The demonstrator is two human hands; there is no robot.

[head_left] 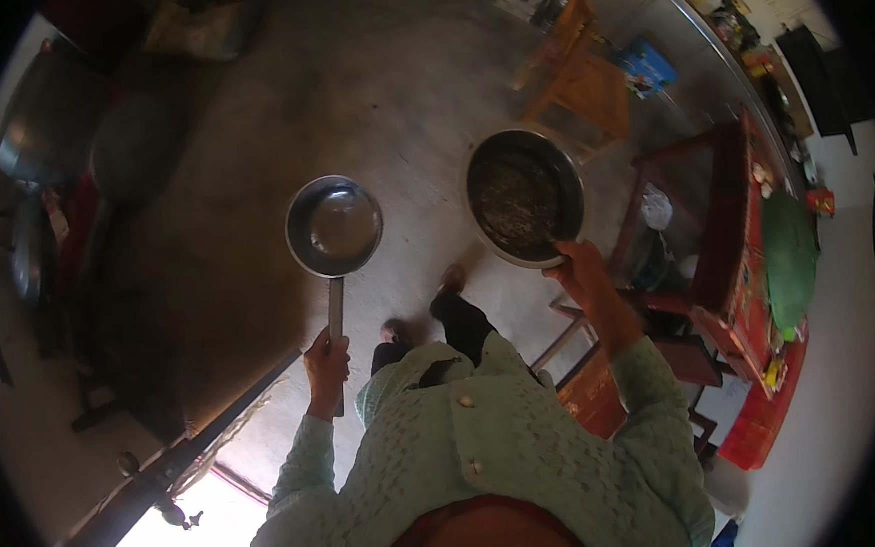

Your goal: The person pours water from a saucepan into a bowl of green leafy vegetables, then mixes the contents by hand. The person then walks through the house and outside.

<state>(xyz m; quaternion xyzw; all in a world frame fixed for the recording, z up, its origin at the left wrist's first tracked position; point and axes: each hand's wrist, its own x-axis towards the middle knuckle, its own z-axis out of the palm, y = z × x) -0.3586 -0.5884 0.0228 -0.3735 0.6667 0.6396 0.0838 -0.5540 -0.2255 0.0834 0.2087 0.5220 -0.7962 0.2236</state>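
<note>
My left hand is closed round the long flat handle of a metal dipper. Its round, shiny bowl points away from me, and the inside reflects light; I cannot tell whether any liquid is in it. A wide metal basin hangs over the floor to the right, gripped at its near rim by my right hand. Dark, wet-looking contents lie in the basin, too blurred to name. Dipper and basin are apart, both held in front of me at about the same distance.
On the right stand a red wooden table with a large green object on it and a wooden chair. A blue box is near the chair. Big metal pots stand far left. A bright doorway opens at lower left.
</note>
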